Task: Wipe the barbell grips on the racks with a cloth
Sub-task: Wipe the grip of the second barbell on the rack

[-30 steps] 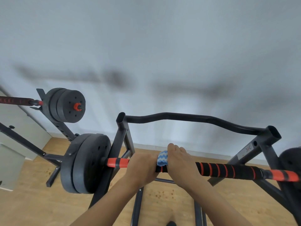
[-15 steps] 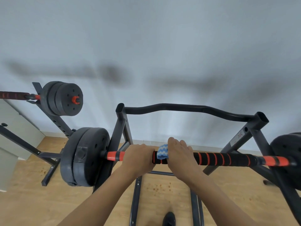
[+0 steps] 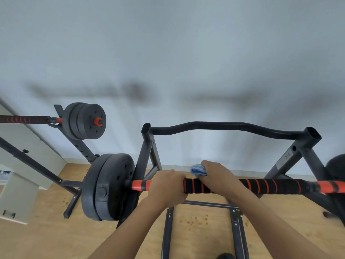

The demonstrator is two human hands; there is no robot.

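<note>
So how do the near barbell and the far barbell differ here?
The near barbell rests on the rack in front, both hands on it: the left hand grips it and the right hand holds the cloth to it. The far barbell sits untouched on another rack. Both have black-and-red grips and black plates.

Right weight plate (image 3: 337, 171) is getting cut off by the frame edge. Cloth (image 3: 198, 170) is mostly hiding under the right hand (image 3: 217, 177). Left hand (image 3: 168, 187) is covering part of the barbell grip (image 3: 268, 186). 2nd barbell (image 3: 24, 120) is running off frame left, looking blurry.
</note>
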